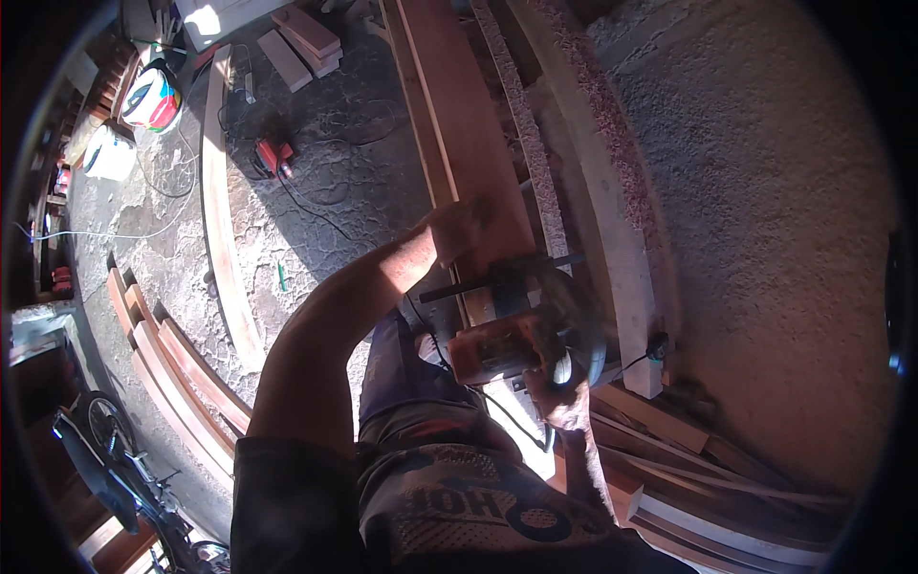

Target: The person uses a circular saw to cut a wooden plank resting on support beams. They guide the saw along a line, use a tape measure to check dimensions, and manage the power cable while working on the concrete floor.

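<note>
A wide reddish-brown board (469,124) runs lengthwise away from me. At its near end stands a circular saw (492,349) with a red-orange motor housing and a dark base plate. My right hand (559,392) is closed around the saw's rear handle. A thin dark bar (449,291) sticks out from the saw to the left, across the board. Just beyond the saw, my left hand (464,230) lies on the board's top, in shadow; its fingers look laid flat, though their outline is blurred. The blade's contact with the wood is hidden.
Beside the board on the right run rough, sawdust-covered beams (598,143), then a rough wall (755,191). A red power tool (274,156) and its cord lie on the floor. Stacked planks (182,373), buckets (153,100) and a bicycle (115,440) stand left; more timber (660,421) lies lower right.
</note>
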Demonstrator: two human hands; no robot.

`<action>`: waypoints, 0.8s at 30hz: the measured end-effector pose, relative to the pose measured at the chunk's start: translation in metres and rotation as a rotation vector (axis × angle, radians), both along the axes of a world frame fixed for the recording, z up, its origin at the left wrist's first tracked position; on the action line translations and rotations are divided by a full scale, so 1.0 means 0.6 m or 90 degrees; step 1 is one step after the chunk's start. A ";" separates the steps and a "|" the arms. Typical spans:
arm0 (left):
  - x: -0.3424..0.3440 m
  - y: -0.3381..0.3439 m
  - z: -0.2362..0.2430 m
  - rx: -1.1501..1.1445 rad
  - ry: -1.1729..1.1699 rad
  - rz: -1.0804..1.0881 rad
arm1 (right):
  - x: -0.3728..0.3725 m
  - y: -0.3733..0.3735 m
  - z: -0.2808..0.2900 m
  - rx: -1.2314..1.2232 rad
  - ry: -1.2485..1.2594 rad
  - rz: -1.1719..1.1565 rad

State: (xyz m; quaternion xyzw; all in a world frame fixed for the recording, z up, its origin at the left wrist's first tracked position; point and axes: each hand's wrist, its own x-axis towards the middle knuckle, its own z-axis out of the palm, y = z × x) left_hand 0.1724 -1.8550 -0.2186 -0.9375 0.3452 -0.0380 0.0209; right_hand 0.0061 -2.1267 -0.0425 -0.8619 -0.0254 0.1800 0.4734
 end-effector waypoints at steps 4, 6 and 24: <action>-0.003 -0.015 -0.060 -0.048 -0.065 0.064 | -0.005 0.007 0.019 -0.013 -0.003 0.011; -0.001 -0.027 -0.008 0.010 -0.008 0.024 | -0.014 -0.005 0.018 -0.008 -0.009 0.000; -0.005 -0.017 0.070 0.113 0.130 0.029 | -0.025 -0.035 -0.033 -0.017 -0.002 0.040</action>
